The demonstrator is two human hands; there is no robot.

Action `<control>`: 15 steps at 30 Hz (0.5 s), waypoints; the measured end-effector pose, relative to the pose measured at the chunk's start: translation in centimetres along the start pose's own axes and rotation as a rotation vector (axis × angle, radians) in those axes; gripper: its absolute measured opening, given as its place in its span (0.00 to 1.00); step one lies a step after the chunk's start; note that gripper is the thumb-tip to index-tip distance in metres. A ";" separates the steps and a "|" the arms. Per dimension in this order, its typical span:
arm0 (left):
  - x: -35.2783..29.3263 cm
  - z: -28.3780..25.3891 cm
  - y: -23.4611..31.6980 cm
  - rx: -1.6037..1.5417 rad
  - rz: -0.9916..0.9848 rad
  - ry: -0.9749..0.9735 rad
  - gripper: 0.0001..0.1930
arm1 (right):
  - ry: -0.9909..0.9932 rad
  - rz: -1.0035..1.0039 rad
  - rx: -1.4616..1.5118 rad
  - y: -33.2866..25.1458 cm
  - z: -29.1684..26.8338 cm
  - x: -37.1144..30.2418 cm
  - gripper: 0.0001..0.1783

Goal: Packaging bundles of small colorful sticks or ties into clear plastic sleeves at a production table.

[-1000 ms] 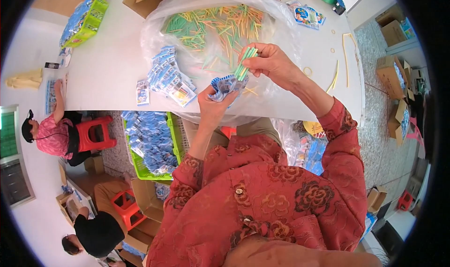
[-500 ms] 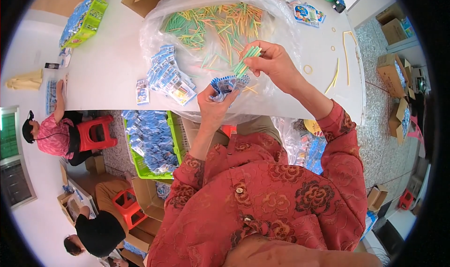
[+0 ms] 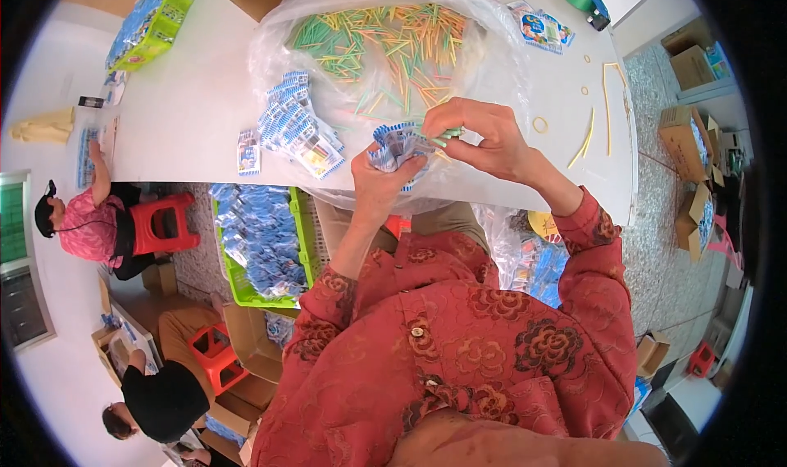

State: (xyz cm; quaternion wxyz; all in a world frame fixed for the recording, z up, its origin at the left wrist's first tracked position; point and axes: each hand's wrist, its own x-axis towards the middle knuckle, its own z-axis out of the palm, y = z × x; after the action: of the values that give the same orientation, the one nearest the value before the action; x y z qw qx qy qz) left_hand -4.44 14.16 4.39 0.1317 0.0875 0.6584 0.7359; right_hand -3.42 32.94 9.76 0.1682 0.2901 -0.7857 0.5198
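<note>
My left hand [image 3: 379, 182] is closed around a blue-and-white plastic packet [image 3: 397, 143], its upper end spread out. My right hand [image 3: 489, 141] pinches a few thin green sticks [image 3: 448, 136] right beside the packet's mouth; how far they reach into it I cannot tell. Beyond my hands, a clear plastic bag [image 3: 373, 73] lies spread over the table with many loose green, yellow and orange sticks [image 3: 402, 41] on it. Left of my left hand is a fanned pile of similar flat packets [image 3: 302, 127], with a single packet [image 3: 248, 152] beside it.
Below the table edge at left stands a green crate [image 3: 238, 274] full of blue packets. Rubber bands [image 3: 539, 125], a tape dispenser [image 3: 586, 0] and more packets [image 3: 541, 30] lie on the right. Two people work at left, near red stools [image 3: 164, 223] and cardboard boxes.
My right hand has brought the green sticks down and tilted them over against the packet's mouth. My left hand keeps its hold on the packet, which sits slightly higher.
</note>
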 end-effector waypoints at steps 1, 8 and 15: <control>0.0 0.0 0.0 -0.001 -0.010 -0.016 0.12 | -0.038 0.052 -0.004 -0.1 -0.1 0.0 0.12; 0.4 0.3 0.1 0.014 0.001 -0.038 0.11 | -0.196 0.298 0.059 0.0 -0.7 0.8 0.12; 0.7 0.1 -0.1 0.008 -0.023 -0.065 0.11 | -0.162 0.291 0.017 0.1 -0.5 1.1 0.16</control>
State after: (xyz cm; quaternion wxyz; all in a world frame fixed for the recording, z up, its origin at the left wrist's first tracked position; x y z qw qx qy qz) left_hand -5.09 14.44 4.26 0.1612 0.1044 0.6576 0.7284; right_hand -4.38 33.10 10.51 0.0248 0.2157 -0.8260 0.5201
